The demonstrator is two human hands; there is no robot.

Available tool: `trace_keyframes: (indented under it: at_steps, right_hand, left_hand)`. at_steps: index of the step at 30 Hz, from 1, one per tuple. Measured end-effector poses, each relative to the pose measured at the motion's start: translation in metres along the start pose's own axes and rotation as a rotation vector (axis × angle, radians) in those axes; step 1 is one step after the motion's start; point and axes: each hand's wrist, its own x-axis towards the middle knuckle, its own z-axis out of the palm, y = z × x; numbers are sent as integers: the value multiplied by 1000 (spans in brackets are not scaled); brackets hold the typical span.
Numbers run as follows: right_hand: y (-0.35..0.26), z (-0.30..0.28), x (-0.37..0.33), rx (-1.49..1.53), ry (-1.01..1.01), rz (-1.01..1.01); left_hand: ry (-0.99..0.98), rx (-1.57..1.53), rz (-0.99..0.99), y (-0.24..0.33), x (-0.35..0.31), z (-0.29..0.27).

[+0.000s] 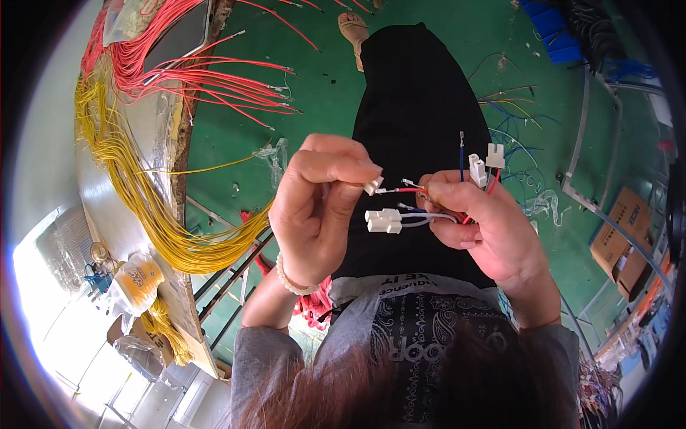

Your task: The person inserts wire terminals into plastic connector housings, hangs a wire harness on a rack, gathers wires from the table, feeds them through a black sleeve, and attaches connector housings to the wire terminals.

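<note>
My left hand (318,204) pinches a small white plastic connector housing (373,186) between thumb and forefinger. Just right of that housing is the metal terminal on the end of a red wire (409,190); whether it touches the housing I cannot tell. My right hand (482,214) closes around a bunch of wires, the red one among them. A white connector (384,221) on pale wires sticks out of its left side. Two more white connectors (494,156) rise behind its fingers, beside a blue wire (461,154) with a bare terminal.
On the bench (153,118) at left lie bundles of red wires (214,75) and yellow wires (136,207), hanging over its edge. A clear cup with yellow print (137,280) stands there too. Loose wires litter the green floor (286,100). A cardboard box (622,239) and blue bins (550,28) are at right.
</note>
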Motion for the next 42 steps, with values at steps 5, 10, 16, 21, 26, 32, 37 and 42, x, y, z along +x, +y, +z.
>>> trace_keyframes:
  at_steps: [5,10,16,21,26,32,37,42]
  right_hand:
    - [7,9,-8,-161,66,-195]
    - [8,10,-9,-111,109,-203]
    - [8,8,-9,-99,77,-144]
    - [5,7,-9,-115,72,-109]
    - [9,10,-8,-166,33,-224]
    - [11,4,0,-363,31,-318]
    - [14,-1,2,-332,-28,-321]
    - [4,5,-3,-300,-104,-217]
  left_hand:
    - [76,30,15,-3,-5,5]
    - [74,-8,-12,-3,-6,9]
    - [29,-40,47,-3,-3,3]
    - [-42,-29,27,-4,-1,1]
    - [-41,-92,-62,-3,-4,4]
    - [-28,-185,-94,-3,-6,4]
    - [10,-68,-87,0,-5,9]
    - [0,-18,-59,-2,-8,8]
